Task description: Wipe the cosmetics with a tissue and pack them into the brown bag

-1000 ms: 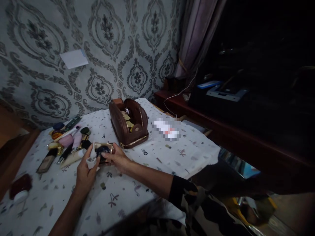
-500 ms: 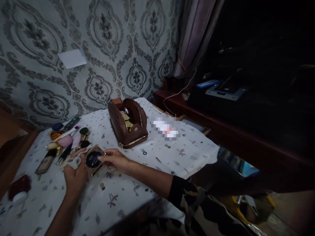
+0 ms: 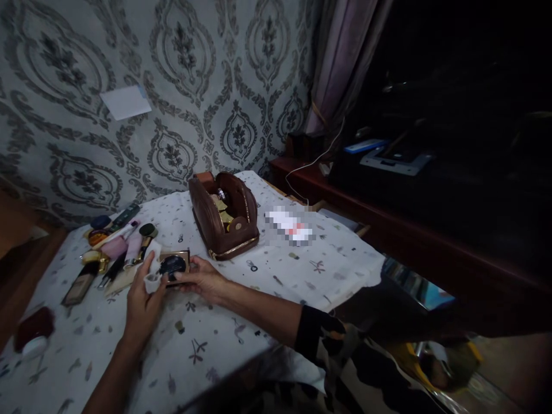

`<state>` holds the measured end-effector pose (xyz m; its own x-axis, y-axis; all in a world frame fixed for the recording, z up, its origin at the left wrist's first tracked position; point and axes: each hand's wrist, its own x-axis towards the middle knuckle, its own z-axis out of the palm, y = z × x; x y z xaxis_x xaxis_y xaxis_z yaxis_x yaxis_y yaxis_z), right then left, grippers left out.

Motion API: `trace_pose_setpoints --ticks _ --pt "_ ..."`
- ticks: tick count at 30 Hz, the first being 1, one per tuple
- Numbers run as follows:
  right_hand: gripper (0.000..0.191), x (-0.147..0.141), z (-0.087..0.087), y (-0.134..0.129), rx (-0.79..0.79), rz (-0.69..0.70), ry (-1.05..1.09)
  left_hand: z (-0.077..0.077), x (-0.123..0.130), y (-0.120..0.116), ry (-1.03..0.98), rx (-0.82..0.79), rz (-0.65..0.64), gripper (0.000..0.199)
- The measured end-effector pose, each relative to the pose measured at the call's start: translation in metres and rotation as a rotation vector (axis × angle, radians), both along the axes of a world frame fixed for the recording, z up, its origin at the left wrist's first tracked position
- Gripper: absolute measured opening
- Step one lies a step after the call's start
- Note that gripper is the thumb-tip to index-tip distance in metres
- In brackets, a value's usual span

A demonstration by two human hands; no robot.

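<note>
A square makeup compact (image 3: 184, 260) with a dark round centre is pinched at its right side by my right hand (image 3: 207, 280), the thumb on its face. My left hand (image 3: 144, 302) is closed on a crumpled white wipe (image 3: 152, 282) at the compact's left edge. Whether its fingers also grip the compact is unclear. Just beyond the hands lie several cosmetics, among them a pink tube (image 3: 133, 248) and a foundation bottle (image 3: 80, 282). An unzipped brown makeup bag (image 3: 202, 221) stands behind the compact with small items inside.
A patterned white cloth (image 3: 276, 293) covers the table. At the left edge lies a dark red bottle with a white cap (image 3: 35, 345). A blurred white item (image 3: 288, 225) rests right of the bag. A dark wooden cabinet (image 3: 388, 213) borders the right side.
The compact has moved a little right and up and tilted to a flatter angle. My left hand has moved rightward with the wipe, while my right hand keeps its hold.
</note>
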<state>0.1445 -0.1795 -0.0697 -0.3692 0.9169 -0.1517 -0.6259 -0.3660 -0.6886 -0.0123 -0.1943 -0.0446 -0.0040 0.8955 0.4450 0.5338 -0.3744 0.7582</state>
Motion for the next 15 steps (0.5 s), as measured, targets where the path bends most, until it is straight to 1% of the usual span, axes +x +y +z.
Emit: trace_pose_setpoints --ticks 2,4,7,10,15 --pt "0.085 0.001 0.002 -0.003 0.036 0.032 -0.040 -0.003 -0.003 0.001 0.032 0.008 0.038 0.061" --pt "0.087 0.002 0.004 -0.004 0.060 0.037 -0.066 -0.005 -0.007 0.002 0.034 0.015 0.072 0.056" --pt "0.075 0.003 0.005 -0.004 0.053 0.064 -0.066 -0.005 -0.012 0.003 0.000 0.027 0.099 0.050" --pt "0.063 0.005 0.007 -0.001 0.039 0.113 -0.061 -0.002 -0.014 0.003 -0.036 0.030 0.129 0.047" --pt "0.061 0.006 0.009 -0.001 0.048 0.080 -0.089 0.009 -0.007 0.003 -0.015 0.084 0.227 0.050"
